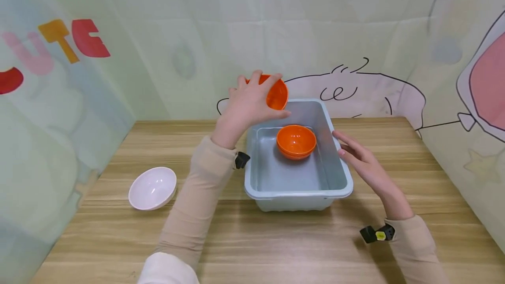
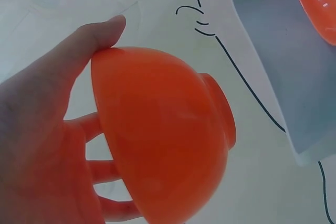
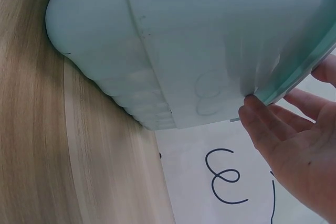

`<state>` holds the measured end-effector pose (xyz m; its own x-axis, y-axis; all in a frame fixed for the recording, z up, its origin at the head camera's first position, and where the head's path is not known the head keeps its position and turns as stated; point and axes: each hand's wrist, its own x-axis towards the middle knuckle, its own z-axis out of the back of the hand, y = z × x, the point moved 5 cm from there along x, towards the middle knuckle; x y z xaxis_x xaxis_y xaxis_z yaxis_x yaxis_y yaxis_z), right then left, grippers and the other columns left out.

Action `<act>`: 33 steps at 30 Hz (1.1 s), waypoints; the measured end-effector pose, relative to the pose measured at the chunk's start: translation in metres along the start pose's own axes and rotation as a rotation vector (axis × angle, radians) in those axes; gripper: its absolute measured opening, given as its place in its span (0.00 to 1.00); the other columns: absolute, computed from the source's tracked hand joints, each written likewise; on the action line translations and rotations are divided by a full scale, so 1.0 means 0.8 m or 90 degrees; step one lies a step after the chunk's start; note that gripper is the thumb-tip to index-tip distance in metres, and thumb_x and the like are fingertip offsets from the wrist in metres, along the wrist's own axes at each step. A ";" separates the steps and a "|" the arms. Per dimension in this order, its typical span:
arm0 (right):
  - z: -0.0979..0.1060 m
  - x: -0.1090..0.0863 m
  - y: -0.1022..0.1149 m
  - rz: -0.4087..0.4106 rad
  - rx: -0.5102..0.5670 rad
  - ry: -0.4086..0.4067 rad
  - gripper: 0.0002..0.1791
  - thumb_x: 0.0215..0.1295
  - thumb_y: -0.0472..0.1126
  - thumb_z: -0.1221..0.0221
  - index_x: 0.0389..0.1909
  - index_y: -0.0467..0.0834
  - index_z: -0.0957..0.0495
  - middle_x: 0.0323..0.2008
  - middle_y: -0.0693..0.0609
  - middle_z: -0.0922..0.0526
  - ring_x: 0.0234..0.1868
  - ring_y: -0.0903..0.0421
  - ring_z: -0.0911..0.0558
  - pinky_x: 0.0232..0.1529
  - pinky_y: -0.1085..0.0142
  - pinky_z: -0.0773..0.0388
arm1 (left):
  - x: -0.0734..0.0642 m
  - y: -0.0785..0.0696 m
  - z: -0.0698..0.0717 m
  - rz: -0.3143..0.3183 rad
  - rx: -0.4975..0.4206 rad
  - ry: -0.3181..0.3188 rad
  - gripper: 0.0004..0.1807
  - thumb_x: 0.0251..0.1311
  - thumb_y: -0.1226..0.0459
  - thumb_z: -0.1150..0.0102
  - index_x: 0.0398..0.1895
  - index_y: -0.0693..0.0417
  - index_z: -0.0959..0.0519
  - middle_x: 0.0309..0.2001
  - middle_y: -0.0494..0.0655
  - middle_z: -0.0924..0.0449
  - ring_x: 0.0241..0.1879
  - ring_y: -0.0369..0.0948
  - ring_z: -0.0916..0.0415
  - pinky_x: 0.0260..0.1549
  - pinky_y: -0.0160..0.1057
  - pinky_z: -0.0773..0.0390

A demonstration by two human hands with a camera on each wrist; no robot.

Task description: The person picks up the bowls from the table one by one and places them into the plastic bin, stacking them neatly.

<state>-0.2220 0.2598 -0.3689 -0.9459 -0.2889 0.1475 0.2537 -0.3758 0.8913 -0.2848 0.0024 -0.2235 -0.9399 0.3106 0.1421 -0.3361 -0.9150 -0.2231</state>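
Observation:
In the head view, my left hand (image 1: pixel 246 104) holds an orange bowl (image 1: pixel 277 95) tipped on its side above the far left part of a grey-blue plastic basin (image 1: pixel 298 195). The left wrist view shows that bowl's rounded outside and foot ring (image 2: pixel 219 109), with the thumb and fingers at its rim. Inside the basin stand stacked orange bowls (image 1: pixel 296 141), upright on the floor of it. At the basin's right side, my right hand (image 1: pixel 367 165) grips the rim; the right wrist view shows fingers (image 3: pixel 262 124) beneath the rim's edge.
A white bowl (image 1: pixel 153 189) sits on the wood-grain table (image 1: pixel 276 249), left of the basin and beside my left forearm. A printed cloth backdrop (image 1: pixel 165 47) rises behind the table's far edge and along both sides.

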 end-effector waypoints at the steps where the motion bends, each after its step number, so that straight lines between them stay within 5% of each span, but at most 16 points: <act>1: 0.000 0.000 0.000 0.000 -0.001 -0.001 0.28 0.75 0.47 0.54 0.74 0.53 0.44 0.75 0.49 0.45 0.69 0.42 0.34 0.55 0.82 0.33 | 0.001 -0.002 -0.001 -0.002 -0.001 0.001 0.47 0.48 0.34 0.39 0.72 0.28 0.44 0.72 0.51 0.46 0.65 0.59 0.45 0.54 0.61 0.35; 33: 0.000 0.002 -0.001 0.007 0.009 0.006 0.28 0.75 0.46 0.54 0.74 0.50 0.44 0.75 0.46 0.46 0.69 0.40 0.35 0.55 0.84 0.34 | 0.034 -0.042 -0.048 -0.009 0.002 0.085 0.48 0.47 0.32 0.40 0.73 0.24 0.47 0.73 0.48 0.47 0.66 0.54 0.45 0.59 0.57 0.36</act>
<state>-0.2236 0.2598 -0.3693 -0.9411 -0.3013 0.1532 0.2611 -0.3604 0.8955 -0.3014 0.0515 -0.2493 -0.9350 0.3543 0.0157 -0.3489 -0.9112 -0.2191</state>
